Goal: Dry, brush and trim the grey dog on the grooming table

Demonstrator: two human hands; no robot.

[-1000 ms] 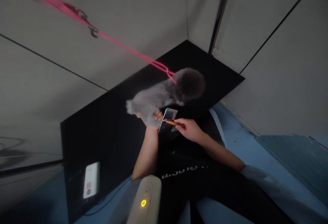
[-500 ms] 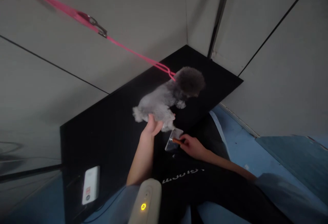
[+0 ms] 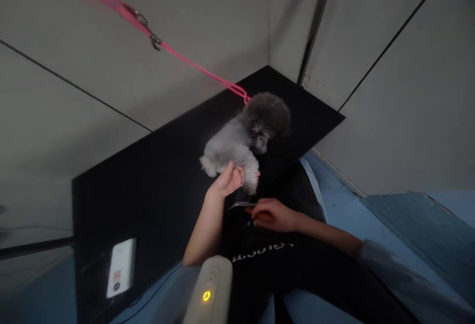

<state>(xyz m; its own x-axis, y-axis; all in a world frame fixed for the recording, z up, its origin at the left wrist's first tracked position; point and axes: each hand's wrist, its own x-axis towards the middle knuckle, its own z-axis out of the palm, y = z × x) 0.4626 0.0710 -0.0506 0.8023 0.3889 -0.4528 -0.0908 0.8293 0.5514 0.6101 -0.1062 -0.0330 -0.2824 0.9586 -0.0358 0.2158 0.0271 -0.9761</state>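
A small grey fluffy dog (image 3: 243, 138) stands on a black table (image 3: 156, 175), its dark head turned toward me. A pink leash (image 3: 193, 64) runs from its neck up to the left. My left hand (image 3: 230, 181) is closed around the dog's hind leg. Just below the dog, my right hand (image 3: 272, 214) grips the wooden handle of a slicker brush (image 3: 243, 205), whose metal head shows edge-on, held level and apart from the fur.
A white device with a label (image 3: 120, 267) lies on the table's near left corner. A pale rounded unit with a lit yellow ring (image 3: 210, 292) stands at the bottom centre. Grey wall panels enclose the table; blue floor (image 3: 401, 220) lies to the right.
The brush has dropped away from the dog's rear and turned flat. The dog has shifted and turned its head toward me. My left hand stays on the hind leg.
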